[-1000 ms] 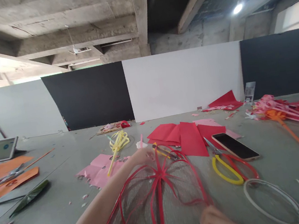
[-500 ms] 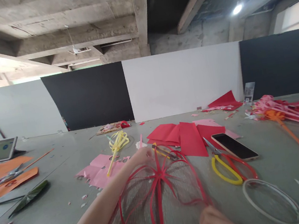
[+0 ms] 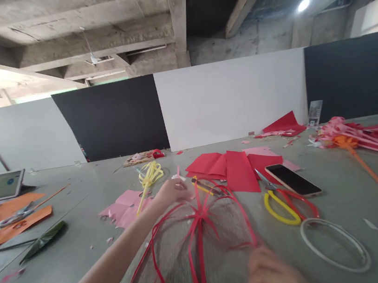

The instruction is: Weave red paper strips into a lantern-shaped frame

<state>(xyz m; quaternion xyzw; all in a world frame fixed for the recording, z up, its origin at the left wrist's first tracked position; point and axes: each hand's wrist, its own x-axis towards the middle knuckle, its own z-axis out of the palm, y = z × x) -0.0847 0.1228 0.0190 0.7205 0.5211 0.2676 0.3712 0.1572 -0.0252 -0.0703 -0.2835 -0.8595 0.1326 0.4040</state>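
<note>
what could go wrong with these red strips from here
The red paper strips look narrow and meet at one crossing, so a hard tug from the right hand, at the end of one, might tear it or pull the crossing askew.

The scissors lie close beside the smartphone; if knocked, they could scratch it.

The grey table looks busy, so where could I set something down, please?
Bare patches lie between the smartphone and the orange stick, and between the green leaf-shaped piece and the left forearm. The middle is crowded with red strips, red sheets and scissors.
</note>
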